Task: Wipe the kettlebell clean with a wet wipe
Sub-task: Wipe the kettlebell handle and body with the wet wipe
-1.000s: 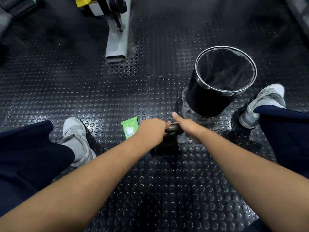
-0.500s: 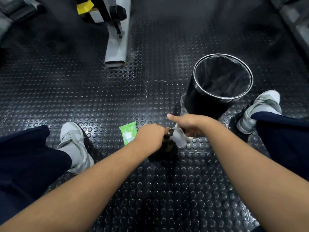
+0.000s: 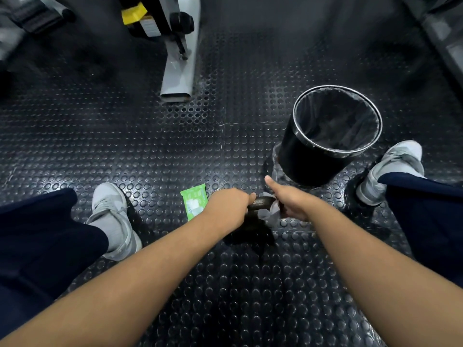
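— Currently, where do we find the dark cast-iron kettlebell (image 3: 251,222)?

— We see it on the black studded rubber floor (image 3: 150,146), between our feet, near the black round waste bin with a clear liner (image 3: 323,146). Its body is largely hidden under our hands.

— State of each grip?

— Our left hand (image 3: 229,206) is closed around the left end of the kettlebell handle. Our right hand (image 3: 292,202) is closed on the crumpled white wet wipe (image 3: 269,214), pressing it against the right end of the handle, thumb extended.

— Adjacent items?

— A green wet-wipe packet (image 3: 194,201) lies flat just beside our left hand.
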Motion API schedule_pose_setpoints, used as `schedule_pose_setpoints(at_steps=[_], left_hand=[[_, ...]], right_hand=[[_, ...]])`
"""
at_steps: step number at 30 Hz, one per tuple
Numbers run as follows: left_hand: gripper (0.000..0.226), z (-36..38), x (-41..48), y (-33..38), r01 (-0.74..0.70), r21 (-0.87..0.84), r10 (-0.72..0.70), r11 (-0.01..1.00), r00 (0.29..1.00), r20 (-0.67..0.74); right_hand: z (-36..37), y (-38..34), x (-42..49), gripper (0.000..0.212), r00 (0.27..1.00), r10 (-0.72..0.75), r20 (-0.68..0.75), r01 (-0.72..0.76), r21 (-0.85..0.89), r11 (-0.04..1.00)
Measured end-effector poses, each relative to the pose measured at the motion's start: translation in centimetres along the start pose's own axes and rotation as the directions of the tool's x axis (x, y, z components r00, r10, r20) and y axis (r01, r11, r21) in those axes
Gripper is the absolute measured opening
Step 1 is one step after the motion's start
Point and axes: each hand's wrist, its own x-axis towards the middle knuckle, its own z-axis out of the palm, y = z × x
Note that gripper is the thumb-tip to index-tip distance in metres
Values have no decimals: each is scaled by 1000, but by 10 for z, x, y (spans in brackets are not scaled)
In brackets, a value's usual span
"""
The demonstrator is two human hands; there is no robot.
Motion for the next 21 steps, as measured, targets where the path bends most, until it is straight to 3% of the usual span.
schedule_pose_setpoints(at_steps=[2, 5, 10, 13, 17, 21], left_hand=[[51, -1, -1, 0, 1, -1, -1, 1000, 1000, 7], [52, -1, 0, 0, 1, -6, -1, 1000, 1000, 19], [45, -2, 1, 2, -4, 12, 4, 1000, 1000, 28], [41, -3, 1, 2, -7, 11, 6, 1000, 999, 38], [43, -1, 3, 1, -8, -2, 8, 1000, 1000, 22], [51, 3, 3, -3, -1, -43, 1, 999, 1000, 16]], right_hand=[[0, -25, -23, 127, 999, -3, -40, -4, -175, 984], [-2, -54, -43, 102, 998, -16, -62, -11, -416, 909], [17, -58, -33, 110, 986, -144, -79, 60, -644, 763], [23, -38, -16, 107, 979, -195, -59, 107, -668, 736], [16, -23, -14, 107, 990, -98, -103, 29, -528, 849], [9, -33, -27, 102, 995, -89, -49, 40, -610, 791]])
